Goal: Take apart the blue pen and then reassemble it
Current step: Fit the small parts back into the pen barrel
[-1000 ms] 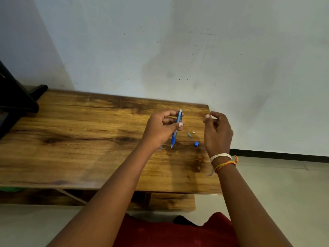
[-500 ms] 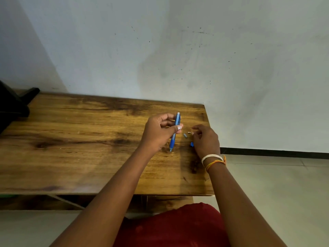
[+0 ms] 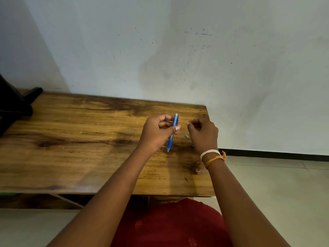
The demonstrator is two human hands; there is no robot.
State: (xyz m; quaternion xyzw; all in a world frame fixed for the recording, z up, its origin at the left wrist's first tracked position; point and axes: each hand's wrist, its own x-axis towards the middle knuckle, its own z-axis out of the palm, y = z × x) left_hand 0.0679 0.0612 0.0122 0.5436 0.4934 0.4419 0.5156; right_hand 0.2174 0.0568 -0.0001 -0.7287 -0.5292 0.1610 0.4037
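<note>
My left hand grips the blue pen around its middle. The pen stands nearly upright, with its tip on the wooden table and its pale button end up. My right hand hovers just right of the pen, thumb and forefinger pinched together on something tiny that I can barely make out. A small grey-blue pen piece lies on the table between the hands. A blue piece peeks out from under my right hand's edge.
The table's right edge and far right corner lie close to my right hand, with the wall just behind. A black object stands at the table's far left. The tiled floor is to the right, and my red clothing shows below the near edge.
My right hand dropped to the small parts on the table, then rose again with its fingertips pinched. The small white piece is no longer visible. My left hand kept the pen steady.
</note>
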